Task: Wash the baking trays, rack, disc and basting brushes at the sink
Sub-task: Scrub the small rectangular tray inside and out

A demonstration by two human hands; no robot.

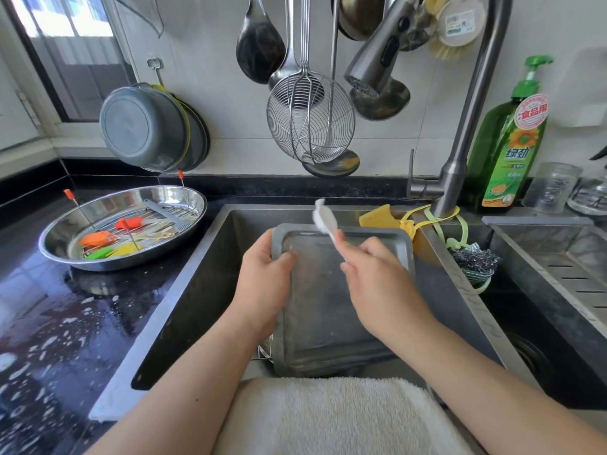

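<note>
A grey rectangular baking tray (331,310) stands tilted in the sink basin (210,277). My left hand (266,277) grips its left rim near the far corner, thumb on the inside. Over the tray's far right part, my right hand (377,277) pinches a white cleaning pad (325,220), whose free end sticks up and back. Under the tray's near edge a bit of wire rack (262,351) shows. On the counter to the left, a round steel pan (65,247) holds a wire rack (144,221) and orange, green and yellow basting brushes (98,239).
The faucet head (377,64) hangs above the sink, no water visible. A yellow sponge (376,218) and steel scourer (474,261) hang on the sink divider; green dish soap (507,149) stands behind. A white towel (328,415) covers the front edge. The left counter (49,339) is wet and foamy.
</note>
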